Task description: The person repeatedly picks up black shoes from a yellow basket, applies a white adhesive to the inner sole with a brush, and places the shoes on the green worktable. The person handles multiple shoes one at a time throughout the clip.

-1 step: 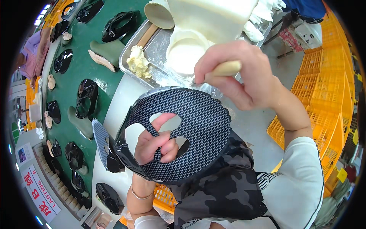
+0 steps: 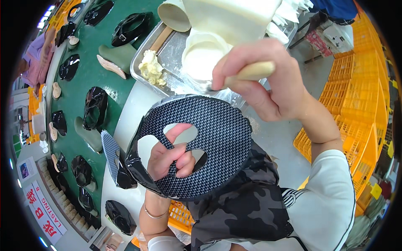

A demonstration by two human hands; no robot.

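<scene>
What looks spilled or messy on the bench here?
Pale paste sits in a loose clump on the metal tray, with white smears around the tub. The right hand holds a wooden-handled brush; the left hand holds the patterned shoe upper.

- I see a green conveyor belt curving down the left, carrying glossy black shoe uppers mounted on green lasts — beige soles lie beside some.
- A shallow metal tray sits at the top, with a lump of pale yellow paste in it.
- Just beside it stands a cream plastic cup.
- Stacked orange plastic crates fill the right side.
- Pink cloth hangs at far left.
</scene>
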